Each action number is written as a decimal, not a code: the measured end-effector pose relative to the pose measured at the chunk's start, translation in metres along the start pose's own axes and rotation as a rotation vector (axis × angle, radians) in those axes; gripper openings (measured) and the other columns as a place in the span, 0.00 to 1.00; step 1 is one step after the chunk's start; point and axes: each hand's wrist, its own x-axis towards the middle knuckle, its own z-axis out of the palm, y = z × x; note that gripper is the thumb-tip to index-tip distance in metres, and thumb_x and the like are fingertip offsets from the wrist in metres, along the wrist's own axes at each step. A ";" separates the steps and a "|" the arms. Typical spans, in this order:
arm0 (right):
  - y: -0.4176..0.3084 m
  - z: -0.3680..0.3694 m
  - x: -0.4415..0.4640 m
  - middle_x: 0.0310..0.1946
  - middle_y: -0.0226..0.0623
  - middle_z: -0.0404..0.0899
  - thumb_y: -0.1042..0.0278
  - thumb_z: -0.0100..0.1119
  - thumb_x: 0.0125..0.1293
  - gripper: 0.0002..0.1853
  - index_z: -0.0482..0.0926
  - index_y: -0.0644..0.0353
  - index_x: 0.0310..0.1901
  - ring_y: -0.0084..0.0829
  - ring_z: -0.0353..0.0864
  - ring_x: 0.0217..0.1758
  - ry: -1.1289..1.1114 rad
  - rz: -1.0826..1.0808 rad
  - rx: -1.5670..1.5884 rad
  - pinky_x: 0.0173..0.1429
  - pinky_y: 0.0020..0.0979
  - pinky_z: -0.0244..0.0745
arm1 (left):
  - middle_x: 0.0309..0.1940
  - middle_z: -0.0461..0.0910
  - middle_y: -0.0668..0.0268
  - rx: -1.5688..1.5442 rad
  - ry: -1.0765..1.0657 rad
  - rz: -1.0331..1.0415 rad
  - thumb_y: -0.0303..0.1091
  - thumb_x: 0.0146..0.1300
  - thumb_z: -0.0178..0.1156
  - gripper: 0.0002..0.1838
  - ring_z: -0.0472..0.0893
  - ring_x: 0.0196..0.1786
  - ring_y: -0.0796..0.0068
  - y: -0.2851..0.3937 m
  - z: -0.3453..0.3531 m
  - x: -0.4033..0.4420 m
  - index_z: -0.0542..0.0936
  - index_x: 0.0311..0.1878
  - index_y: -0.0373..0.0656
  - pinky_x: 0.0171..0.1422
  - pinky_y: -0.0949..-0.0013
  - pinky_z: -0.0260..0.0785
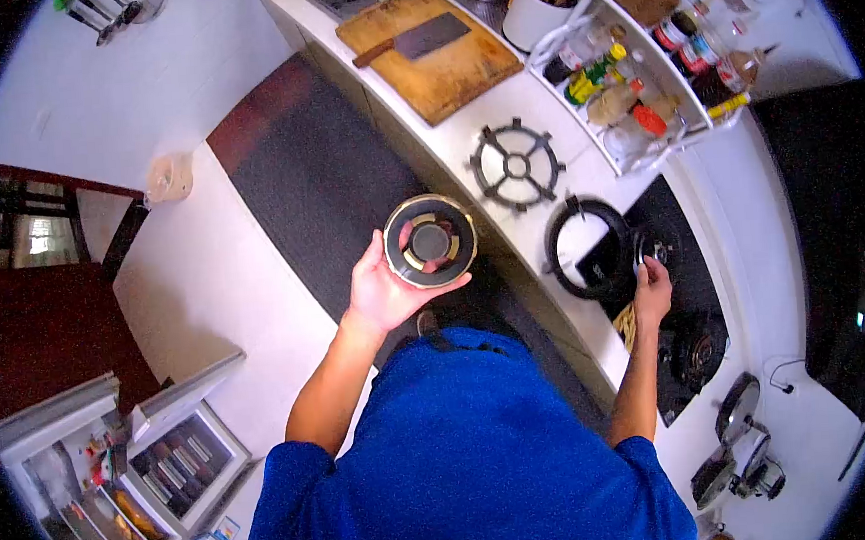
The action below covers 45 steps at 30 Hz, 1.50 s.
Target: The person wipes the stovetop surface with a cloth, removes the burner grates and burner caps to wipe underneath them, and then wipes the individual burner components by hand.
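Observation:
My left hand [382, 289] holds up a round gas burner head [432, 241], black with a brass-coloured rim and a disc in its middle. Thumb and fingers grip it from the near side. Over the black gas stove [661, 214], my right hand [653, 290] has its fingertips closed at the edge of a small round metal burner part [645, 244]; the exact grip is partly hidden. A black ring-shaped pan support [549, 245] lies beside that hand, partly on the white counter. Farther along lies a spoked black pan support [518, 166].
A cleaver [431, 36] rests on a wooden cutting board [444, 79] at the counter's far end. A white rack [598, 128] holds several bottles. The stove's other burner [701, 352] is nearer me. An open fridge [180, 458] stands at lower left.

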 end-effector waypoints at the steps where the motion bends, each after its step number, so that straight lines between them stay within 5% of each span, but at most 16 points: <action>1: -0.019 0.018 0.018 0.46 0.41 0.86 0.67 0.64 0.70 0.14 0.83 0.65 0.53 0.34 0.84 0.48 0.045 -0.114 -0.006 0.56 0.32 0.78 | 0.78 0.62 0.59 -0.002 0.022 0.001 0.63 0.76 0.41 0.30 0.61 0.78 0.45 0.014 0.001 0.010 0.71 0.72 0.61 0.78 0.21 0.43; 7: -0.137 0.146 0.132 0.32 0.31 0.84 0.66 0.62 0.73 0.12 0.85 0.68 0.45 0.20 0.79 0.31 -0.150 0.014 0.279 0.37 0.24 0.76 | 0.77 0.63 0.57 0.084 0.153 0.136 0.65 0.76 0.40 0.31 0.64 0.77 0.42 0.117 0.021 0.049 0.72 0.71 0.61 0.76 0.19 0.48; 13: -0.274 0.304 0.238 0.25 0.29 0.80 0.65 0.62 0.72 0.12 0.85 0.68 0.40 0.18 0.74 0.25 -0.311 -0.218 0.256 0.29 0.23 0.69 | 0.76 0.64 0.56 0.129 0.260 0.347 0.65 0.76 0.41 0.30 0.63 0.77 0.44 0.218 0.058 0.074 0.71 0.71 0.59 0.76 0.20 0.49; 14: -0.295 0.327 0.254 0.30 0.35 0.85 0.67 0.62 0.70 0.12 0.85 0.69 0.45 0.24 0.79 0.30 -0.438 -0.127 0.372 0.38 0.29 0.75 | 0.76 0.64 0.56 0.127 0.285 0.372 0.64 0.75 0.43 0.30 0.62 0.77 0.44 0.232 0.055 0.077 0.71 0.71 0.60 0.76 0.20 0.48; 18: -0.359 0.424 0.322 0.31 0.32 0.77 0.70 0.57 0.75 0.12 0.76 0.66 0.55 0.23 0.76 0.26 -0.573 -0.016 0.593 0.28 0.28 0.71 | 0.76 0.64 0.56 0.109 0.296 0.383 0.64 0.76 0.42 0.30 0.61 0.78 0.42 0.282 0.052 0.112 0.70 0.72 0.60 0.77 0.20 0.47; 23: -0.391 0.523 0.446 0.31 0.34 0.76 0.70 0.56 0.75 0.08 0.73 0.64 0.50 0.28 0.78 0.26 -0.319 0.203 0.751 0.28 0.32 0.75 | 0.78 0.62 0.58 0.126 0.288 0.239 0.65 0.76 0.39 0.32 0.60 0.78 0.42 0.360 0.052 0.172 0.67 0.75 0.61 0.78 0.22 0.45; 25: -0.404 0.535 0.476 0.31 0.35 0.77 0.69 0.56 0.75 0.08 0.73 0.64 0.48 0.30 0.79 0.26 -0.199 0.264 0.813 0.27 0.34 0.77 | 0.77 0.63 0.58 0.154 0.256 0.183 0.64 0.77 0.38 0.31 0.60 0.79 0.42 0.394 0.053 0.195 0.67 0.75 0.61 0.78 0.22 0.45; 28: -0.408 0.558 0.524 0.29 0.37 0.76 0.64 0.58 0.75 0.09 0.75 0.60 0.45 0.32 0.79 0.25 -0.062 0.668 0.726 0.23 0.42 0.79 | 0.77 0.64 0.59 0.110 0.238 0.070 0.64 0.77 0.39 0.31 0.62 0.78 0.43 0.453 0.054 0.231 0.68 0.74 0.61 0.77 0.21 0.45; 33: -0.373 0.576 0.552 0.29 0.34 0.77 0.65 0.57 0.76 0.07 0.76 0.58 0.42 0.31 0.78 0.26 0.106 0.575 0.687 0.25 0.38 0.77 | 0.77 0.64 0.59 0.105 0.242 -0.071 0.64 0.76 0.39 0.31 0.63 0.77 0.41 0.535 0.074 0.283 0.67 0.75 0.61 0.77 0.21 0.47; 38: -0.416 0.545 0.499 0.30 0.33 0.79 0.66 0.55 0.77 0.07 0.76 0.58 0.40 0.31 0.79 0.29 0.210 0.454 0.722 0.30 0.35 0.77 | 0.77 0.63 0.59 0.103 0.178 -0.293 0.65 0.76 0.41 0.32 0.62 0.78 0.45 0.591 0.069 0.338 0.67 0.75 0.60 0.77 0.24 0.50; 40: -0.405 0.534 0.473 0.27 0.35 0.79 0.64 0.57 0.76 0.08 0.79 0.60 0.41 0.31 0.79 0.26 0.096 0.187 0.770 0.33 0.34 0.76 | 0.78 0.61 0.58 0.071 0.169 -0.362 0.65 0.75 0.42 0.33 0.59 0.79 0.44 0.595 0.066 0.367 0.65 0.76 0.61 0.76 0.22 0.49; 45: -0.478 0.475 0.327 0.32 0.37 0.80 0.64 0.55 0.78 0.11 0.77 0.63 0.40 0.30 0.79 0.35 -0.014 0.425 0.888 0.41 0.33 0.76 | 0.78 0.61 0.55 0.091 0.112 -0.526 0.61 0.77 0.39 0.34 0.61 0.79 0.44 0.568 0.048 0.429 0.63 0.78 0.51 0.79 0.27 0.50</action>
